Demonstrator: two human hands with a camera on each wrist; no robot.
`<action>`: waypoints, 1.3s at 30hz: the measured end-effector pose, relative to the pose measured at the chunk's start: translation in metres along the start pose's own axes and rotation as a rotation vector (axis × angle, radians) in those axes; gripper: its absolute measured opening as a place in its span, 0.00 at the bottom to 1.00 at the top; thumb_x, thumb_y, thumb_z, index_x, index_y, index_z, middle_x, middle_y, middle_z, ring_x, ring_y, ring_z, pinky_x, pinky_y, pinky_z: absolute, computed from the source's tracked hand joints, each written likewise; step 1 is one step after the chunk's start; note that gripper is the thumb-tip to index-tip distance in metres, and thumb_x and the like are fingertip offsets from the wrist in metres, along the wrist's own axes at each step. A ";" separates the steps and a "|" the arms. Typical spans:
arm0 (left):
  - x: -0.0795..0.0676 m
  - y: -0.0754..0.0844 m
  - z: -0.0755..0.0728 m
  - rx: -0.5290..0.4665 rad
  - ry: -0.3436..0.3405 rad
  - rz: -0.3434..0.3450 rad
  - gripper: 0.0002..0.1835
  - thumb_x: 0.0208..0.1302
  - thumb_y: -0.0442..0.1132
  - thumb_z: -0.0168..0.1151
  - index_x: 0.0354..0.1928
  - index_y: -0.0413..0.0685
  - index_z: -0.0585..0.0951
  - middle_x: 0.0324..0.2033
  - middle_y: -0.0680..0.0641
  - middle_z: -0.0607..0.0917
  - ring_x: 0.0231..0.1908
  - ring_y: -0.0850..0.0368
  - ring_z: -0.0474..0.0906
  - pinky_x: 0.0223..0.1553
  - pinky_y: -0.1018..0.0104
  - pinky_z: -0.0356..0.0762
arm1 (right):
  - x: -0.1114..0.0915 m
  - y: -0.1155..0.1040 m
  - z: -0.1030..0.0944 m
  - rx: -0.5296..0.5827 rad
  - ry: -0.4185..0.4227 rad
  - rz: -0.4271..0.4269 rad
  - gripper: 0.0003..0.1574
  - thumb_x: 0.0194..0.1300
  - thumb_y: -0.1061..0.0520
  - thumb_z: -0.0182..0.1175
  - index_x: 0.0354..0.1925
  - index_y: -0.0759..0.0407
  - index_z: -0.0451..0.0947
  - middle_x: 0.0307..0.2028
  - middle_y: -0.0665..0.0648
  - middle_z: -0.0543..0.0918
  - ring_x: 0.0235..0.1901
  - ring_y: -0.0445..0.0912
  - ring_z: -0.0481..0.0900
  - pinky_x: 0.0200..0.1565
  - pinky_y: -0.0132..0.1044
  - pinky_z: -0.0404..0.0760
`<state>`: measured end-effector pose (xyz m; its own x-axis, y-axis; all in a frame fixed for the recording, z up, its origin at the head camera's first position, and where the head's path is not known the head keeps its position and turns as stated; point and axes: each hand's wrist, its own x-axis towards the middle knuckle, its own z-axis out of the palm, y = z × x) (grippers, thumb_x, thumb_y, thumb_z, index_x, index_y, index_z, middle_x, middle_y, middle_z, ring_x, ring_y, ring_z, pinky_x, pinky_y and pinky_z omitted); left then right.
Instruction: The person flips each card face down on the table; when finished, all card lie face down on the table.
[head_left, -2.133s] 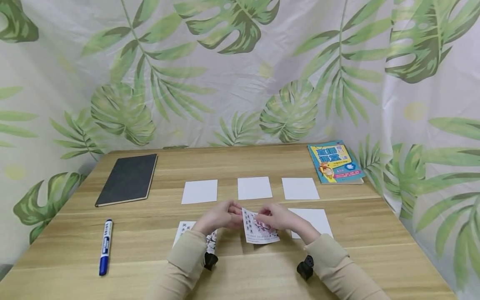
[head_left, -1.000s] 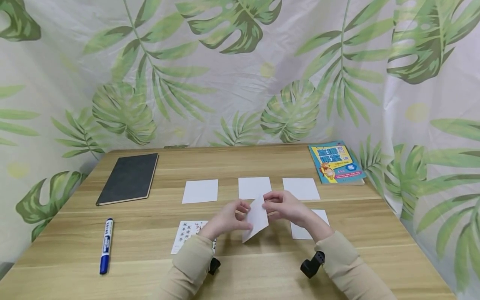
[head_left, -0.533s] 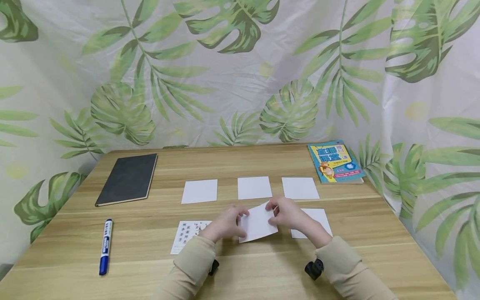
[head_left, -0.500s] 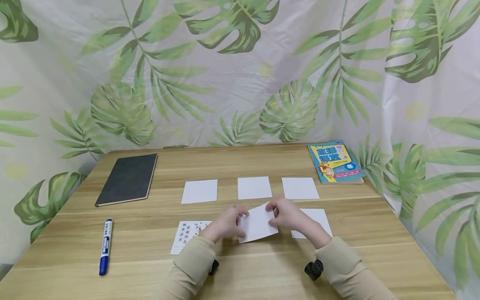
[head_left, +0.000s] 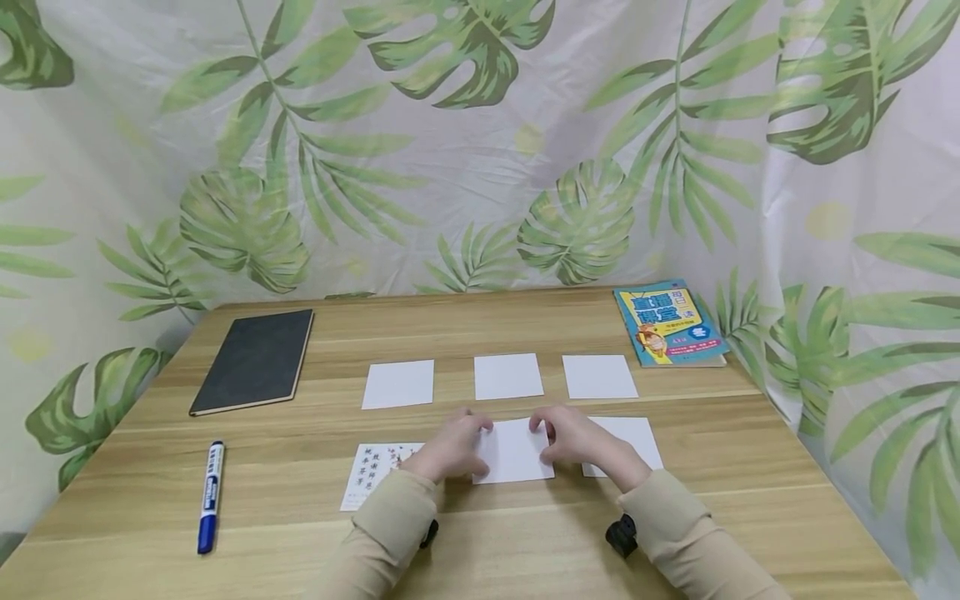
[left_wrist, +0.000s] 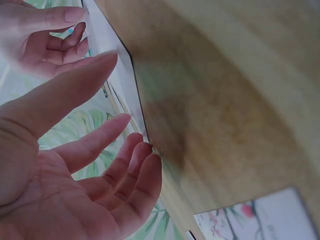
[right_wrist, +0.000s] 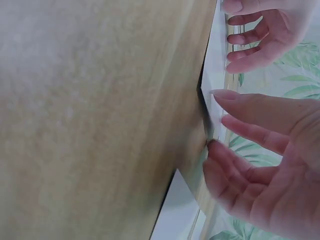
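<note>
Both hands are at a square white card (head_left: 513,451) in the middle of the table, its blank face up. The left hand (head_left: 452,447) holds its left side, with the thumb at the near corner and fingertips at the far one. Opposite it, the right hand (head_left: 576,437) holds the right side between thumb and curved fingers. In the right wrist view a dark shadow lies along the card's edge (right_wrist: 212,75); whether it lies fully flat I cannot tell. A printed card (head_left: 372,471) with characters and blossoms lies partly hidden behind the left forearm.
Three blank white cards form a row beyond the hands, including the middle card (head_left: 507,377). Another blank card (head_left: 633,443) lies right, partly behind the right hand. A black notebook (head_left: 255,360), a blue-capped marker (head_left: 212,496) and a colourful book (head_left: 670,325) lie farther out.
The held card has gone from printed face showing to blank face up. It has then come down from a tilt to nearly level, both hands lowering with it.
</note>
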<state>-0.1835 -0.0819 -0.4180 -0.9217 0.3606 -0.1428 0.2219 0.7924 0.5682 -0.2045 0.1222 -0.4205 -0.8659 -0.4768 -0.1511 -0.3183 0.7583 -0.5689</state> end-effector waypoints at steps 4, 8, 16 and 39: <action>0.000 0.000 -0.002 0.010 -0.006 -0.017 0.32 0.36 0.28 0.73 0.50 0.37 0.77 0.49 0.35 0.73 0.50 0.41 0.70 0.55 0.46 0.71 | 0.001 -0.003 0.000 -0.056 0.003 -0.001 0.20 0.45 0.66 0.70 0.40 0.62 0.78 0.25 0.56 0.74 0.28 0.45 0.67 0.31 0.36 0.67; 0.000 -0.003 -0.007 -0.018 -0.023 -0.020 0.34 0.40 0.30 0.73 0.55 0.35 0.74 0.52 0.34 0.73 0.52 0.41 0.70 0.56 0.46 0.71 | 0.003 -0.007 0.001 -0.108 0.017 -0.023 0.19 0.44 0.67 0.70 0.38 0.64 0.78 0.28 0.56 0.75 0.32 0.46 0.67 0.35 0.39 0.70; -0.015 -0.016 -0.032 -0.138 0.006 0.001 0.33 0.47 0.31 0.70 0.58 0.33 0.71 0.53 0.32 0.76 0.54 0.38 0.72 0.56 0.46 0.72 | 0.002 -0.012 0.004 -0.102 0.028 -0.025 0.24 0.47 0.66 0.69 0.45 0.68 0.77 0.35 0.60 0.78 0.35 0.47 0.70 0.40 0.42 0.74; -0.070 -0.111 -0.094 -0.001 0.077 -0.064 0.29 0.46 0.31 0.71 0.51 0.28 0.74 0.44 0.32 0.80 0.44 0.38 0.78 0.49 0.45 0.76 | 0.052 -0.084 0.026 0.005 -0.073 -0.117 0.26 0.53 0.61 0.67 0.50 0.68 0.75 0.44 0.64 0.82 0.45 0.53 0.79 0.45 0.41 0.80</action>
<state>-0.1739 -0.2412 -0.3950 -0.9556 0.2708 -0.1162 0.1618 0.8119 0.5610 -0.2126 0.0228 -0.4016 -0.7928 -0.5928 -0.1416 -0.4133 0.6937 -0.5898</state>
